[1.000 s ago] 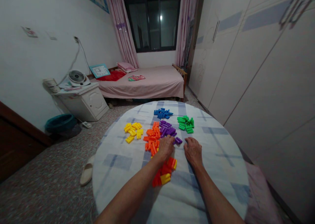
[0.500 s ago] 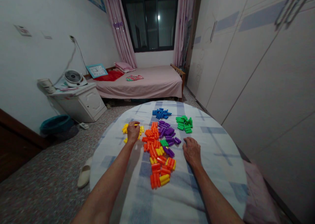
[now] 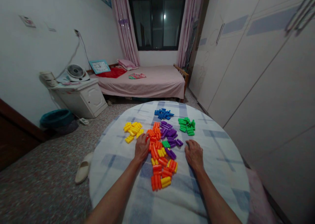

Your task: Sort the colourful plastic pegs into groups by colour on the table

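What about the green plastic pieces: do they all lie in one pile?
No, a green piece lies beside purple pieces, apart from the green pile.

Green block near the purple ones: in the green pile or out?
Out: the green block lies beside purple blocks, apart from the green pile.

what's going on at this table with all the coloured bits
A person's left hand is at the orange pieces; whether it grips any is hard to tell. The right hand rests on the tablecloth near the purple pieces. Blue pieces, green pieces and yellow pieces lie in separate piles, while nearer the person orange and yellow ones are mixed.
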Available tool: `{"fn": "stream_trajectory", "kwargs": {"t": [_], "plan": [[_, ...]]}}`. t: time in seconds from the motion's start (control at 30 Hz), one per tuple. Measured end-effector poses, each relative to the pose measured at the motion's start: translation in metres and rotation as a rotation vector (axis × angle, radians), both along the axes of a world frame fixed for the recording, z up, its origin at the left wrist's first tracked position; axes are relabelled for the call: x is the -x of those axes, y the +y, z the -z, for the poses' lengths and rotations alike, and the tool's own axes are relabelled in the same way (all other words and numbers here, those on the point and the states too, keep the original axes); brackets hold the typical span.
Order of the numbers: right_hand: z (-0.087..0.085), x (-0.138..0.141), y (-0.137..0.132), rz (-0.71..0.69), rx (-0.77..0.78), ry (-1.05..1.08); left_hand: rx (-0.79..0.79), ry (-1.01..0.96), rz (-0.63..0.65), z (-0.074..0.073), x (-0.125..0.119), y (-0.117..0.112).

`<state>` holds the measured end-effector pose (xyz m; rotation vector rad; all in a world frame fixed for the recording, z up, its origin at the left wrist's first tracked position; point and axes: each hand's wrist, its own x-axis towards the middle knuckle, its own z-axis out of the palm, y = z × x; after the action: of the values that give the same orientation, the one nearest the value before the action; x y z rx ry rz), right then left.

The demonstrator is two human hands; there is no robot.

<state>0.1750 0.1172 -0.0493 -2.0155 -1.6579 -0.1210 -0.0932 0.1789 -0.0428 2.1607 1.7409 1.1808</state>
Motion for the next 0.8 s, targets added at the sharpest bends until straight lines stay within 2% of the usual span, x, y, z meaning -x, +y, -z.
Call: {"fn": "stream_trajectory", "kwargs": {"t": [0.1, 0.2, 0.3, 0.37, 0.43, 0.57, 0.67, 0.8], "plan": [[0.0, 0.0, -0.001, -0.005, 0.001, 0.001, -0.008, 0.028, -0.027, 0.004, 0.002, -0.001], [0.002, -0.003, -0.001, -0.034, -0.018, 0.018, 0.004, 0.096, -0.001, 0.004, 0.002, 0.001], [0.0, -0.003, -0.001, -0.073, -0.082, 0.103, 0.031, 0.143, 0.001, 0.005, 0.001, 0.003], [-0.005, 0.002, 0.001, -0.137, -0.154, 0.169, 0.047, 0.151, -0.008, 0.006, 0.0, 0.003], [-0.016, 0.014, 0.003, -0.274, -0.176, 0.205, 0.054, 0.14, -0.009, 0.007, 0.0, 0.004], [-0.038, 0.045, 0.01, -0.57, 0.027, 0.239, 0.044, 0.111, -0.011, 0.006, 0.0, 0.003], [-0.047, 0.059, 0.021, -0.619, 0.18, 0.185, 0.017, 0.11, -0.004, 0.006, 0.0, 0.004], [-0.053, 0.064, 0.037, -0.665, 0.328, 0.094, -0.002, 0.104, -0.001, 0.008, 0.001, 0.006]]}}
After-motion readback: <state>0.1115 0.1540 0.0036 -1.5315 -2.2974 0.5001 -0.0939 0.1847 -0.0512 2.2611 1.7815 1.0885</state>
